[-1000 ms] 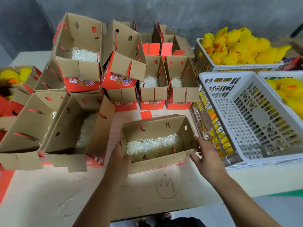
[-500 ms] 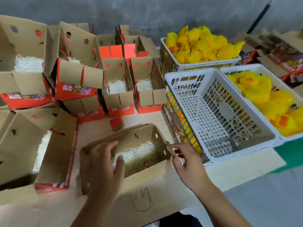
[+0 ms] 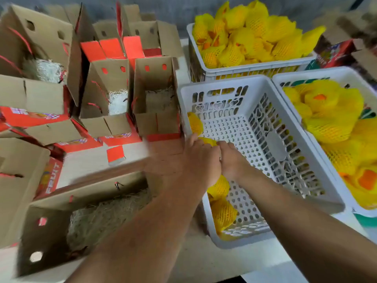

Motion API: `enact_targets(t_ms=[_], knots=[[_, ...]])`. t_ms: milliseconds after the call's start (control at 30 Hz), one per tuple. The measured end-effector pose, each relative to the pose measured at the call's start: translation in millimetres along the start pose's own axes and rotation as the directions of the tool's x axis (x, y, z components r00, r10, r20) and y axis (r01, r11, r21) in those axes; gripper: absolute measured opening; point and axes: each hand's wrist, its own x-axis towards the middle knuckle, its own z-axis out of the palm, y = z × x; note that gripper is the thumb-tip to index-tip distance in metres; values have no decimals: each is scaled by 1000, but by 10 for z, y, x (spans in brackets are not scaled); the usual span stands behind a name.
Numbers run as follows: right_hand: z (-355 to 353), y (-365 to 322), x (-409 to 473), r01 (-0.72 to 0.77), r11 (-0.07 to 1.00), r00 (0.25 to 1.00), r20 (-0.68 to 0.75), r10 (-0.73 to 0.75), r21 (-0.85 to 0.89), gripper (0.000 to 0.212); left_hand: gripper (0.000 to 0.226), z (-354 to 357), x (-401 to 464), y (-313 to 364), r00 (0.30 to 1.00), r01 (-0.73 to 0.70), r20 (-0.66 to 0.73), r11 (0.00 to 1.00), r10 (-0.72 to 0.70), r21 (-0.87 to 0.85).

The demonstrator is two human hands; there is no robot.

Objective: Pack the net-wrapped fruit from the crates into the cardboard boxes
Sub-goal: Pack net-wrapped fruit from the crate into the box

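Head view: both hands down inside the near white crate at its left wall — left hand and right hand curled together around one net-wrapped fruit. Risk: loose net slipping, fruit dropping short of the straw-lined box left of that crate.

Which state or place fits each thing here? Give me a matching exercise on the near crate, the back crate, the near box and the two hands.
Things:
1. near crate
2. back crate
3. near box
4. left hand and right hand

States:
A. heaped high with yellow net-wrapped fruit
B. lined with pale shredded padding, no fruit
C. side by side over fruit at a crate's left wall
D. mostly bare floor, a few fruit along its left wall

Pairs: 1-D, 2-A, 3-B, 4-C
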Motion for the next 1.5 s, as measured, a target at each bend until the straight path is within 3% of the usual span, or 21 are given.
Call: enact_targets(t_ms=[67, 167, 233, 333, 433, 533, 633, 700, 767, 833, 1000, 1067, 1133, 1167, 1200, 1233, 1267, 1333, 1367, 1433, 1500], knots=[[101, 43, 296, 59, 986, 995, 95, -44, -159, 87, 18, 37, -1, 40, 999, 23, 44, 988, -30, 154], [234, 81, 577, 138, 937, 980, 181, -83, -322, 118, 23, 66, 17, 84, 996, 87, 2, 988, -88, 126], [287, 67, 691, 103, 925, 983, 181, -38, -366, 113, 22, 44, 28, 113, 994, 110, 7, 987, -111, 118], [286, 51, 793, 49, 952, 997, 74, -27, -303, 80, 21, 6, 38, 137, 988, 127, 71, 977, -141, 169], [241, 193, 764, 147, 973, 989, 0, -149, -177, 64, 20, -27, 42, 158, 981, 144, 97, 967, -167, 210], [123, 393, 599, 141, 985, 983, -130, -127, 101, 60, 28, -13, 42, 143, 988, 132, 53, 967, -146, 219], [-101, 447, 378, 132, 859, 991, -97, -96, 495, 43, 78, 60, 41, 129, 993, 113, 9, 969, -118, 218], [-270, 397, 226, 137, 750, 981, 14, -191, 647, 36, 99, 94, 40, 112, 993, 112, -40, 978, -107, 177], [-370, 325, 91, 155, 697, 949, 91, -302, 701, 39, 91, 121, 42, 92, 992, 104, -91, 985, -92, 136], [-387, 267, -18, 117, 612, 944, 104, -313, 782, 42, 77, 125, 49, 69, 989, 91, -131, 986, -73, 138], [-319, 255, -134, 25, 531, 957, 133, -258, 847, 55, 72, 132, 56, 64, 984, 93, -160, 992, -79, 85], [-317, 311, -89, -40, 409, 952, 159, -262, 912, 63, 69, 138, 64, 69, 979, 100, -184, 994, -89, 47], [-323, 337, -11, -191, 306, 960, 242, -140, 933, 54, 68, 157, 72, 65, 974, 98, -207, 995, -90, 29], [-267, 365, 33, -225, 380, 963, 264, -53, 897, 44, 68, 167, 73, 60, 973, 95, -212, 995, -87, 29], [-215, 399, 42, -231, 576, 963, 271, 17, 784, 34, 68, 175, 70, 55, 974, 92, -213, 995, -83, 31], [-153, 437, 24, -220, 809, 943, 330, 34, 545, 24, 68, 182, 66, 53, 974, 88, -213, 995, -79, 35], [-61, 460, -10, -153, 946, 896, 444, 10, 286, 27, 69, 185, 66, 52, 974, 84, -213, 996, -74, 40], [177, 485, -120, -2, 1000, 770, 639, -9, 16, 89, 70, 190, 65, 50, 974, 78, -216, 996, -65, 50], [258, 461, -163, 3, 1000, 760, 649, 13, -23, 114, 70, 190, 69, 48, 973, 77, -223, 995, -63, 55], [411, 406, -153, -4, 999, 827, 562, 27, -41, 133, 73, 193, 62, 42, 970, 76, -234, 995, -59, 63], [472, 320, -123, 27, 995, 861, 508, 25, -95, 133, 75, 197, 55, 45, 967, 73, -251, 995, -55, 63]])
